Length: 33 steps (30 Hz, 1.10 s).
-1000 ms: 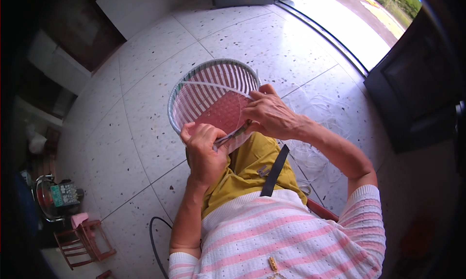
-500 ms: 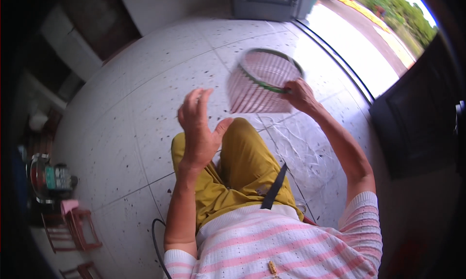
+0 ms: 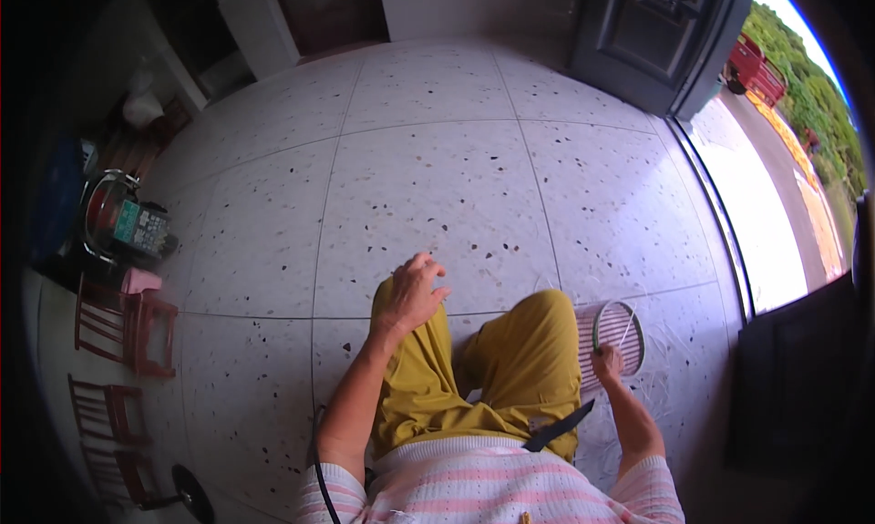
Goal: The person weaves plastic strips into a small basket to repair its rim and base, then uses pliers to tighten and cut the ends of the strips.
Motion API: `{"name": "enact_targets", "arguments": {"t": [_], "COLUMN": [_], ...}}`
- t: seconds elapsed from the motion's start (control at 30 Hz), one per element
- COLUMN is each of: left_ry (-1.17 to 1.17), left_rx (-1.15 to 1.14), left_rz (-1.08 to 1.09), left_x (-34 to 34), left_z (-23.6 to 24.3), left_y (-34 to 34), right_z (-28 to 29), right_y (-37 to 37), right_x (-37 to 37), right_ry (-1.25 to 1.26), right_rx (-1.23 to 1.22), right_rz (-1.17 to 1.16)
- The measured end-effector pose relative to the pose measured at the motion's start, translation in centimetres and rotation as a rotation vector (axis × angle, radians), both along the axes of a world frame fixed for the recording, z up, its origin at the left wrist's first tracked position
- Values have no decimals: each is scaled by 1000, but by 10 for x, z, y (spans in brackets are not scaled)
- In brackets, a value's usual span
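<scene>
Down at my right, beside my yellow-trousered knee (image 3: 538,328), my right hand (image 3: 609,364) grips the rim of a pink-and-white striped woven basket (image 3: 629,342) with a green rim and a pale strip across it. My left hand (image 3: 419,282) is over my left knee, fingers loosely bent and apart, with nothing visible in them. Thin translucent strands (image 3: 661,369) lie on the floor near the basket. A dark strap (image 3: 556,428) crosses my right thigh.
Small wooden chairs (image 3: 141,342) line the left side, with a metal-framed machine (image 3: 128,219) and pink object (image 3: 141,281) behind them. A dark cable (image 3: 319,451) runs by my left arm. The open grey doorway (image 3: 652,41) on the right shows a red vehicle (image 3: 756,73) outside.
The basket has swung from in front of me down to my right side in my right hand. My left hand has let go of it and moved onto my left knee. The view has turned.
</scene>
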<state>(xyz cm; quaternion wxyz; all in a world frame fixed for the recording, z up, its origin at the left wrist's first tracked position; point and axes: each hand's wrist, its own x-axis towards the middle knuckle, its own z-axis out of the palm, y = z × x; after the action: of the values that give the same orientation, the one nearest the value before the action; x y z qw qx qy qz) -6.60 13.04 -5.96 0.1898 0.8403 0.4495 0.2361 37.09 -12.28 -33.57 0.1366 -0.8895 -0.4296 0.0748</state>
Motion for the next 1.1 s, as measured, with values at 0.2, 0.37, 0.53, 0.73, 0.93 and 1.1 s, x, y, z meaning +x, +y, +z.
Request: {"name": "enact_targets", "arguments": {"t": [0.2,0.37,0.53,0.73,0.93,1.1], "left_ry": [343,405,308,294,182,123], "left_rx": [-119,-192,-326,-517,-598,-626], "left_rz": [-56,82,268,410,534,639], "left_x": [-2,-26,-45,-90,-112,-118], "left_z": [-36,-21,-18,-24,-26,-7], "left_y": [20,18,60,89,83,53], "right_z": [4,221,200,183,169,166], "right_y": [21,173,216,253,288,289], "right_x": [86,-80,-87,-83,-96,-119], "right_ry": [288,924,270,370,516,241], "right_rx": [-495,37,-72,-277,-500,-606], "right_rz": [907,222,1160,1152,1144,1034]}}
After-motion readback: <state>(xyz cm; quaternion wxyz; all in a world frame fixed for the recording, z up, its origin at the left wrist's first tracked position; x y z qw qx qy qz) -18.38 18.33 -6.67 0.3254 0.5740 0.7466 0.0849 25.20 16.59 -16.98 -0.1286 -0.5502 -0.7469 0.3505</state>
